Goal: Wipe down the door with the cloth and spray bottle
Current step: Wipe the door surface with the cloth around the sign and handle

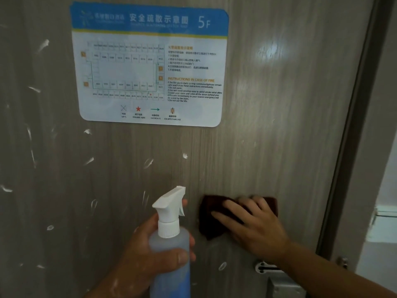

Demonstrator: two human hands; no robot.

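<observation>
A grey-brown wood-grain door (268, 136) fills the view, flecked with white foam streaks on its left half. My left hand (148, 252) grips a clear spray bottle (169, 250) with a white trigger head, held upright near the door's lower middle. My right hand (253, 224) lies flat with fingers spread on a dark brown cloth (211, 222), pressing it against the door just right of the bottle.
A blue-and-white evacuation plan sign (150, 65) is stuck on the door's upper part. A metal door latch and lock plate (277, 278) sit below my right forearm. The dark door frame (352, 136) runs down the right side, with a pale wall beyond.
</observation>
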